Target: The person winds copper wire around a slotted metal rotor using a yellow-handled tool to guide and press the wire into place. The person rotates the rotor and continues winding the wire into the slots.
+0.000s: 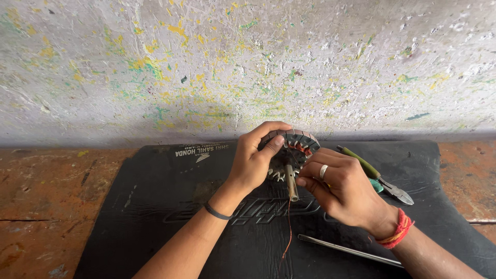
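A: Paint-flecked wall (248, 62) behind; black mat (155, 206) over a rusty bench (46, 191). What is held?

B: A round stator (294, 147), raised just above the mat. The left hand (253, 163) is clamped on its rim, thumb across the slotted face. The right hand (341, 188) has its fingertips pinched together at the shaft (292, 182); whether they grip the shaft or the wire (287, 232) cannot be told.

A: How far along?

B: Judging by the slots, few carry copper: some reddish turns show near the top right, the others look bare. One loose strand hangs down to the mat. Most winding seems left.

A: Tools?

B: Cutters (380, 178) and a thin rod (349, 250) lie on the mat, untouched.
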